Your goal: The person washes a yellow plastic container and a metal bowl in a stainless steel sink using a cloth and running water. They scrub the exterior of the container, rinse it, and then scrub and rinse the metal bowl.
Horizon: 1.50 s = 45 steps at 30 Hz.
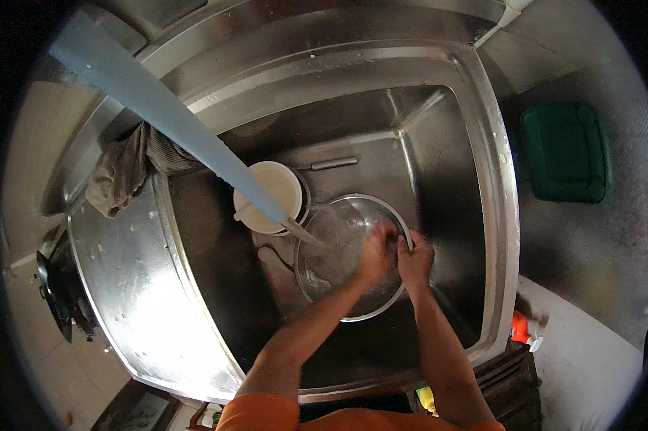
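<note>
A round metal bowl stands in the sink, tilted or level I cannot tell. My right hand grips its right rim, thumb over the edge. My left hand is inside the bowl, close to the right wall and beside my right hand. Its fingers are blurred and partly hidden, so whether they hold anything does not show. Water runs from the end of a light blue hose into the bowl. Left of the bowl sits a white bowl, with a metal rim showing under it.
A metal handle lies on the sink floor behind the bowl, and a rounded utensil lies at its left. A brown cloth hangs at the drainboard. A green basin and a red bottle are outside, right.
</note>
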### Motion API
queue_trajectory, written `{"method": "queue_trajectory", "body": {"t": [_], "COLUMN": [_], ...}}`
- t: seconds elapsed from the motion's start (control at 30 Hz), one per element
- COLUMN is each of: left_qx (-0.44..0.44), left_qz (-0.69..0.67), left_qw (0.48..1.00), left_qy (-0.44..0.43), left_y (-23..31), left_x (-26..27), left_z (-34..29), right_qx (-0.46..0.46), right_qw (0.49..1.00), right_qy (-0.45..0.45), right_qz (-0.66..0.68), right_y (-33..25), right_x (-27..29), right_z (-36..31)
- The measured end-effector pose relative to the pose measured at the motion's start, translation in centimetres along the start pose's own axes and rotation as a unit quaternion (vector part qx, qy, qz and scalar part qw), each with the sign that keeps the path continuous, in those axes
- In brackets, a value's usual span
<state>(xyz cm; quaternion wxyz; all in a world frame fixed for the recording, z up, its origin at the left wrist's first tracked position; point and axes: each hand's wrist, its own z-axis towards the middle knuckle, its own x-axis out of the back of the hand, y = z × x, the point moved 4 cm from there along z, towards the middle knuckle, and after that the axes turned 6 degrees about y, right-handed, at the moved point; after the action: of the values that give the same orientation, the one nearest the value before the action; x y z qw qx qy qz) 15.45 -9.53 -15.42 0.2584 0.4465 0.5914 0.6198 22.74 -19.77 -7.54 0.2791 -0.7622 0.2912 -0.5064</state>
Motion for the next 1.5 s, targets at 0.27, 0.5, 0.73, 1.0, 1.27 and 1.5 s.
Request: {"method": "queue_trajectory", "body": {"t": [0.27, 0.5, 0.73, 1.0, 1.27, 1.5], "left_qx": [0.132, -0.057, 0.143, -0.057, -0.057, 0.071], "left_qz": [0.274, 0.25, 0.469, -0.062, 0.265, 0.078], "left_qw": [0.935, 0.966, 0.864, 0.994, 0.949, 0.991], "left_qy": [-0.182, -0.036, -0.114, -0.076, 0.158, 0.079], "left_y": [-3.0, 0.2, -7.1, 1.2, 2.6, 1.5], "left_x": [5.9, 0.8, 8.5, 1.0, 2.5, 0.9], "left_z": [-4.7, 3.5, -0.7, 3.3, 5.1, 5.1], "right_qx": [0.051, 0.015, 0.024, 0.03, 0.074, 0.057], "right_qw": [0.996, 0.997, 0.994, 0.992, 0.986, 0.988], "right_qy": [0.066, 0.009, -0.013, -0.063, 0.007, -0.062], "right_qz": [-0.033, -0.078, -0.105, -0.106, -0.148, -0.127], "right_y": [-1.8, -1.0, -1.1, -1.3, -2.6, -2.9], "right_x": [0.9, 0.7, 0.1, 0.6, 0.5, 1.6], "right_z": [0.6, 0.7, 0.2, 0.5, 0.0, 0.2]}}
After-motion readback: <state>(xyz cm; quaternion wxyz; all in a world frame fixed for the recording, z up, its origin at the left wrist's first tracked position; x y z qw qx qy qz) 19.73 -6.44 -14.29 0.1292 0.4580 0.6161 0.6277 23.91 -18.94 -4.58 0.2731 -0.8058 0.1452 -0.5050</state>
